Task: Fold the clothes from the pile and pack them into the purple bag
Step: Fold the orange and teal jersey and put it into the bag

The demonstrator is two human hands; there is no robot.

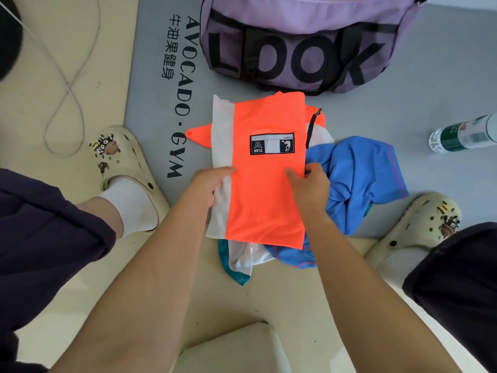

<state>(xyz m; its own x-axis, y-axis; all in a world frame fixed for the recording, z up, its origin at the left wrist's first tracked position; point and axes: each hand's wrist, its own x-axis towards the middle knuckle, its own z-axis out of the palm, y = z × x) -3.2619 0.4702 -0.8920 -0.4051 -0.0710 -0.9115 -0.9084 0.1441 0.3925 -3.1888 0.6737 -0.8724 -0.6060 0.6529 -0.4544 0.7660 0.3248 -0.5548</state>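
- Orange garment (265, 184) half-folded into a long rectangle, lying on top of the pile, just on the near side of the purple bag (301, 41); far edge nearly touching bag base.
- Left hand (208, 188) gripping the garment's left edge over the white panel, fingers curled round the fabric.
- Right hand (309, 188) pinching the right edge, thumb on top, fingers tucked under.
- Step in hand, by judgement: halving the rectangle lengthwise before packing.
- Doing it well: keep both grips level, lift the near hem, carry it toward the bag, land it square on the far edge.
- Black label patch (272, 143) usable as a centre reference; fold line just on the near side of it.
- Orange corner poking out bag-left of the white panel: tuck in first, else the bundle ends up lumpy.
- Black strap (313, 125) hanging at the right edge, between garment and blue cloth: keep clear of the fold.
- Blue garment (360, 179) crumpled right of the orange one, further from the bag; not yet folded.
- White and teal fabric underneath, near end of the pile; piece count there unclear.
- Bag open at top, yellow showing inside; contents otherwise hidden.
- Counts: 1 bag, 1 orange garment, 1 blue garment, at least 1 more under the pile, 2 hands, 2 clogs, 1 water bottle (465, 134) far right of the bag, 1 grey cable (67, 84) far left of it.
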